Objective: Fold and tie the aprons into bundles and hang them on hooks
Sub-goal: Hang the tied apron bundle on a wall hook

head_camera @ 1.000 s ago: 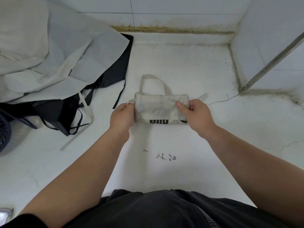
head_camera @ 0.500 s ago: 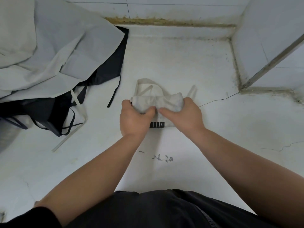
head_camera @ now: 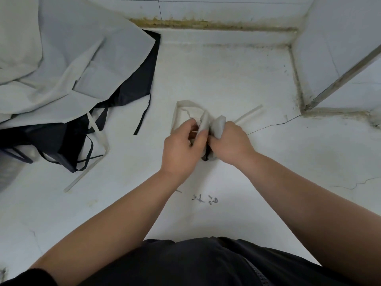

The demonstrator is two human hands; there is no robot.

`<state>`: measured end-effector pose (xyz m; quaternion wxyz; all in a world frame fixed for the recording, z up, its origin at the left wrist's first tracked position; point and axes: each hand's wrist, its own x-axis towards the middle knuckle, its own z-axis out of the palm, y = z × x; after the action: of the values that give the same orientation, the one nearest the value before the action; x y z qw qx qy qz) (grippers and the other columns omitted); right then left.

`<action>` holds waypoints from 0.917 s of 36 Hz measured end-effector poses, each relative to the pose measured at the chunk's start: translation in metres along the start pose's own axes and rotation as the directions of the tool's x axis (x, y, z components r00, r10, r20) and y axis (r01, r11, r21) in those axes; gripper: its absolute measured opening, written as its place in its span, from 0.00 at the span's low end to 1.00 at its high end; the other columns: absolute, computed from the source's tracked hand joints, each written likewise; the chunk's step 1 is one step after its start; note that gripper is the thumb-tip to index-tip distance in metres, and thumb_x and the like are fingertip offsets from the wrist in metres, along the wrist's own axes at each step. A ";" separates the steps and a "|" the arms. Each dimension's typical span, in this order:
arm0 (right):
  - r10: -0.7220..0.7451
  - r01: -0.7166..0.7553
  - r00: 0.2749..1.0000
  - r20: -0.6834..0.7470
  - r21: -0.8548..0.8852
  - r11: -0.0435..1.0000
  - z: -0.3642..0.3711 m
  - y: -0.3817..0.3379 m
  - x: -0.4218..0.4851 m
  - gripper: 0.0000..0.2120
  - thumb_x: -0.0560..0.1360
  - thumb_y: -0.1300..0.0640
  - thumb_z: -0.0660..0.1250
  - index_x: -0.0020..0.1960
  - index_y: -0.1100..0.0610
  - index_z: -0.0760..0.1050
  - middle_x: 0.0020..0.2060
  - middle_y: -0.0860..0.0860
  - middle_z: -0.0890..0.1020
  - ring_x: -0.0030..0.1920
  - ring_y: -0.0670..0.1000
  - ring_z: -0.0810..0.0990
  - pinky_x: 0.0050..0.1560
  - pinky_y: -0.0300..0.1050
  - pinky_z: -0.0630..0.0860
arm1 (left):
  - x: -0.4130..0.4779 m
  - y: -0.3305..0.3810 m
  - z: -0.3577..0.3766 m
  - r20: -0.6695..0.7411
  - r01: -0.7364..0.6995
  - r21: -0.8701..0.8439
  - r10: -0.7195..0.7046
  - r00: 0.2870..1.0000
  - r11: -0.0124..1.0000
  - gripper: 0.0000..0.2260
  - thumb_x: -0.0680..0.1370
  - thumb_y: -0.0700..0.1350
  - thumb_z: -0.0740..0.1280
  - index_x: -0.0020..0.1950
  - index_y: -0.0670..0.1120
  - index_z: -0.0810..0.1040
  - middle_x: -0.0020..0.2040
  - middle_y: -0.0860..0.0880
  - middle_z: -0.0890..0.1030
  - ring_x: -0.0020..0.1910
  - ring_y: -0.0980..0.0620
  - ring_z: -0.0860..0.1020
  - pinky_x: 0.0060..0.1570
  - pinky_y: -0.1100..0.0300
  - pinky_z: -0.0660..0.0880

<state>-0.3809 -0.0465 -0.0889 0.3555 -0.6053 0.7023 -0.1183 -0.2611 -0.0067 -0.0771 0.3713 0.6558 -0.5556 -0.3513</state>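
1 bundle [head_camera: 219, 125], 1 apron pile [head_camera: 72, 69], 2 grips [head_camera: 181, 151] [head_camera: 233, 143]

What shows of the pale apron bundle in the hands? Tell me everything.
The pale apron bundle is off-white cloth, squeezed into a small wad on or just above the white surface. The left hand and right hand grip it from either side. A strap loop lies beyond it on the left, a loose tie trails to the right, and a dark edge shows at its base.
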 end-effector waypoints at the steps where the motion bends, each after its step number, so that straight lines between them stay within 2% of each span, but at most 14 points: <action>1: -0.021 0.020 1.000 0.024 0.023 1.000 -0.004 -0.001 -0.002 0.10 0.74 0.54 0.62 0.46 0.61 0.72 0.43 0.57 0.78 0.41 0.56 0.76 0.28 0.42 0.64 | 0.000 0.000 -0.001 0.001 0.001 -0.004 -0.001 1.000 1.000 0.06 0.78 0.46 0.67 0.48 0.44 0.78 0.40 0.52 0.81 0.41 0.56 0.78 0.43 0.63 0.74; 3: -0.078 0.074 0.997 0.027 0.131 0.989 -0.011 -0.004 -0.008 0.10 0.77 0.56 0.58 0.46 0.62 0.73 0.43 0.56 0.79 0.42 0.57 0.77 0.34 0.46 0.70 | 0.001 -0.003 -0.003 -0.017 0.057 -0.045 -0.057 0.998 0.997 0.02 0.77 0.45 0.68 0.45 0.48 0.78 0.38 0.57 0.81 0.39 0.64 0.78 0.43 0.69 0.73; 5: -0.163 0.170 0.985 -0.048 0.214 0.962 -0.015 -0.007 -0.016 0.13 0.80 0.59 0.55 0.56 0.65 0.75 0.51 0.58 0.80 0.52 0.57 0.77 0.49 0.47 0.71 | 0.004 -0.006 -0.005 -0.066 0.128 -0.109 -0.136 0.988 0.986 0.06 0.76 0.45 0.69 0.43 0.56 0.77 0.39 0.63 0.79 0.38 0.69 0.77 0.44 0.73 0.72; 7: -0.231 0.255 0.965 -0.122 0.252 0.934 -0.014 -0.008 -0.023 0.15 0.81 0.61 0.55 0.64 0.63 0.74 0.58 0.54 0.79 0.57 0.50 0.75 0.56 0.37 0.69 | 0.005 -0.009 -0.007 -0.107 0.186 -0.190 -0.208 0.972 0.964 0.07 0.76 0.45 0.70 0.44 0.58 0.76 0.40 0.64 0.79 0.38 0.68 0.77 0.46 0.70 0.74; 9: -0.246 0.284 0.956 -0.157 0.297 0.912 -0.008 -0.008 -0.027 0.14 0.81 0.61 0.57 0.64 0.59 0.75 0.53 0.50 0.80 0.53 0.45 0.75 0.54 0.33 0.68 | 0.004 -0.009 -0.009 -0.127 0.188 -0.210 -0.217 0.968 0.959 0.08 0.76 0.45 0.71 0.44 0.59 0.76 0.44 0.61 0.79 0.38 0.67 0.77 0.48 0.67 0.74; 12: -0.268 0.324 0.941 -0.208 0.321 0.890 0.000 -0.008 -0.030 0.08 0.80 0.61 0.61 0.56 0.57 0.76 0.41 0.46 0.78 0.41 0.48 0.77 0.45 0.41 0.76 | -0.002 -0.009 -0.008 -0.111 0.132 -0.187 -0.155 0.982 0.973 0.10 0.76 0.45 0.70 0.43 0.61 0.76 0.51 0.55 0.80 0.39 0.65 0.78 0.45 0.71 0.73; 15: -0.326 0.379 0.905 -0.272 0.171 0.909 0.004 -0.009 -0.028 0.04 0.80 0.59 0.60 0.54 0.57 0.69 0.33 0.46 0.75 0.35 0.52 0.74 0.35 0.41 0.71 | -0.005 -0.013 -0.006 -0.079 0.115 -0.174 -0.130 0.988 0.978 0.08 0.77 0.45 0.68 0.44 0.59 0.75 0.52 0.52 0.79 0.38 0.65 0.77 0.40 0.73 0.71; 18: -0.362 0.389 0.890 -0.277 0.048 0.920 0.007 -0.008 -0.028 0.11 0.81 0.57 0.58 0.61 0.61 0.64 0.38 0.54 0.79 0.40 0.60 0.78 0.39 0.52 0.73 | -0.004 -0.019 -0.005 -0.038 0.123 -0.137 -0.130 0.991 0.983 0.07 0.78 0.47 0.67 0.43 0.57 0.73 0.51 0.47 0.79 0.38 0.59 0.77 0.38 0.66 0.72; 20: -0.366 0.384 0.882 -0.298 0.003 0.923 0.008 -0.008 -0.030 0.13 0.81 0.58 0.57 0.62 0.63 0.63 0.38 0.55 0.79 0.41 0.62 0.78 0.39 0.54 0.73 | -0.004 -0.020 -0.006 -0.025 0.082 -0.110 -0.085 0.996 0.991 0.07 0.79 0.47 0.65 0.42 0.56 0.71 0.50 0.47 0.78 0.38 0.59 0.76 0.38 0.64 0.71; 22: -0.353 0.373 0.883 -0.310 0.003 0.928 0.006 -0.007 -0.032 0.13 0.81 0.57 0.58 0.61 0.64 0.65 0.37 0.53 0.77 0.41 0.61 0.78 0.39 0.53 0.73 | -0.004 -0.018 -0.008 -0.022 0.024 -0.087 -0.026 0.999 0.996 0.07 0.80 0.46 0.64 0.43 0.54 0.71 0.50 0.50 0.77 0.40 0.63 0.75 0.38 0.64 0.72; 25: -0.371 0.385 0.886 -0.276 -0.005 0.923 0.004 -0.005 -0.034 0.09 0.80 0.59 0.60 0.58 0.61 0.73 0.40 0.53 0.80 0.43 0.59 0.78 0.41 0.48 0.71 | -0.005 -0.015 -0.010 -0.008 -0.033 -0.085 0.032 0.999 0.996 0.09 0.80 0.42 0.63 0.43 0.55 0.69 0.50 0.55 0.78 0.42 0.66 0.75 0.40 0.70 0.70; 27: -0.414 0.419 0.872 -0.260 -0.039 0.907 0.005 -0.001 -0.034 0.10 0.80 0.60 0.60 0.56 0.59 0.77 0.44 0.54 0.83 0.46 0.57 0.78 0.43 0.45 0.70 | -0.007 -0.015 -0.010 0.007 -0.027 -0.083 0.027 1.000 0.996 0.11 0.80 0.42 0.63 0.42 0.57 0.68 0.45 0.58 0.77 0.38 0.66 0.74 0.37 0.74 0.68; 30: -0.478 0.471 0.844 -0.245 -0.091 0.877 0.006 0.002 -0.037 0.16 0.77 0.58 0.56 0.57 0.56 0.80 0.44 0.54 0.84 0.45 0.56 0.78 0.42 0.41 0.67 | -0.009 -0.015 -0.009 0.029 0.013 -0.132 -0.010 1.000 0.991 0.10 0.80 0.44 0.64 0.43 0.57 0.69 0.41 0.56 0.78 0.37 0.61 0.76 0.41 0.67 0.73; 33: -0.586 0.553 0.794 -0.159 -0.208 0.807 0.002 0.002 -0.042 0.16 0.71 0.65 0.60 0.54 0.60 0.81 0.41 0.56 0.83 0.40 0.60 0.79 0.41 0.44 0.72 | -0.005 -0.014 -0.010 0.061 0.073 -0.178 -0.063 0.996 0.981 0.08 0.80 0.44 0.64 0.48 0.59 0.73 0.43 0.57 0.80 0.42 0.54 0.79 0.46 0.61 0.76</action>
<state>-0.3805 -0.0068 -0.0763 0.1781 -0.7974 0.5280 -0.2317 -0.2463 0.0006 -0.0840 0.4012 0.6283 -0.5087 -0.4306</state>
